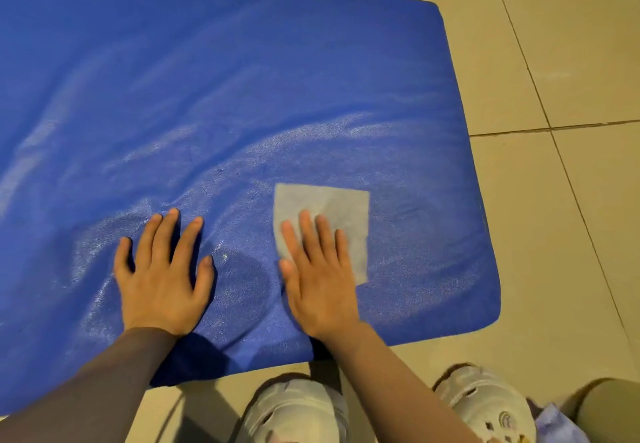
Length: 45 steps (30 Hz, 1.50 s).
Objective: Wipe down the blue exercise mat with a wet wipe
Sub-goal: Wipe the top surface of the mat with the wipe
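The floor [571, 200] is made of big beige tiles with dark joints between them. On it lies the blue mat [225, 96], which fills most of the view; its right edge and its rounded near-right corner are visible, and the surface shows pale, shiny streaks in curved lines. The mat's near edge is just in front of my shoes.

My left hand [162, 276] lies flat on the mat, palm down, fingers straight and spread apart; it grasps nothing. A dark sleeve [104, 383] covers this arm up to the wrist. My right hand [318, 276] is also flat with straight fingers, and it presses on the wipe [346, 214]. The wipe is a light grey rectangle, spread out flat on the mat near the right corner; my fingers cover its near-left part, and the rest shows beyond and to the right of them.

Below the mat I see my two pale shoes [294, 411] on the tiles.
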Motion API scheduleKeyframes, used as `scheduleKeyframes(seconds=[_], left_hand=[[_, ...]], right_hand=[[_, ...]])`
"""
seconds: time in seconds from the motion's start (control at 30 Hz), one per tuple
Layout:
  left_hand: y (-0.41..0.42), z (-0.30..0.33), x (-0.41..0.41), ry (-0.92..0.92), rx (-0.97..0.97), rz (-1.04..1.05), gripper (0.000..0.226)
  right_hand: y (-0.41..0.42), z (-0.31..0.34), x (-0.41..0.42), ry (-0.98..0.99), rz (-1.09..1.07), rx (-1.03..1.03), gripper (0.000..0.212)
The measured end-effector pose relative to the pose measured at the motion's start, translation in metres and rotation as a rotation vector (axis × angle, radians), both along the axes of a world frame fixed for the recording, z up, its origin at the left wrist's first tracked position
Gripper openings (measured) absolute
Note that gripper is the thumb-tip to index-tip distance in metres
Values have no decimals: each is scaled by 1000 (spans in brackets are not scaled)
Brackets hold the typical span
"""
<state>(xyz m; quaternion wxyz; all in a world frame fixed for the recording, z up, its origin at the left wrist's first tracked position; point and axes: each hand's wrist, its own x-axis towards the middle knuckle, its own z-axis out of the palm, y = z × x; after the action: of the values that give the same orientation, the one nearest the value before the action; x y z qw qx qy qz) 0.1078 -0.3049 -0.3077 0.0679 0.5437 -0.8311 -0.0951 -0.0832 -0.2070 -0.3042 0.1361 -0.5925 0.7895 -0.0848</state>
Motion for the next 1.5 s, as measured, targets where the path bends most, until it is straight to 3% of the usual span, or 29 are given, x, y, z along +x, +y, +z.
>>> scheduleKeyframes(seconds=[0.03, 0.1, 0.17, 0.27, 0.4, 0.47, 0.63, 0.73, 0.9, 1.0, 1.07, 1.17, 1.33, 1.4, 1.5], left_hand=[[0, 0, 0, -3, -2, 0, 61], [1, 0, 1, -6, 1, 2, 61], [-1, 0, 1, 0, 3, 4, 61], [-1, 0, 3, 3, 13, 0, 61], [0, 1, 3, 15, 5, 3, 62], [-2, 2, 2, 30, 7, 8, 62], [1, 0, 2, 30, 25, 6, 62], [1, 1, 1, 26, 18, 4, 62], [2, 1, 1, 36, 1, 8, 61], [1, 1, 0, 44, -2, 6, 61], [0, 1, 0, 46, 2, 4, 61], [2, 0, 0, 38, -10, 1, 61], [0, -1, 0, 38, -25, -5, 60], [1, -2, 2, 41, -40, -10, 59], [1, -3, 2, 49, -46, -13, 57]], right_hand=[[6, 3, -3, -29, 73, 22, 57], [22, 0, -39, 27, 11, 53, 60], [43, -5, -94, 125, -234, 109, 63], [82, 2, -145, 61, -668, 139, 75], [92, 5, -108, 39, -861, 109, 82], [86, 5, -70, 13, -751, 115, 73], [79, 12, 27, -80, -137, 18, 52], [88, 11, 12, -94, -80, 36, 51], [131, 0, -78, 99, -609, 142, 60], [122, 4, -107, -5, -980, 119, 70], [109, 6, -101, -4, -1033, 120, 71], [95, 9, -62, 40, -739, 114, 65], [52, 16, 34, -113, -78, 93, 60], [37, 19, 54, -109, 28, 103, 66], [31, 34, 47, -305, -11, 83, 74]])
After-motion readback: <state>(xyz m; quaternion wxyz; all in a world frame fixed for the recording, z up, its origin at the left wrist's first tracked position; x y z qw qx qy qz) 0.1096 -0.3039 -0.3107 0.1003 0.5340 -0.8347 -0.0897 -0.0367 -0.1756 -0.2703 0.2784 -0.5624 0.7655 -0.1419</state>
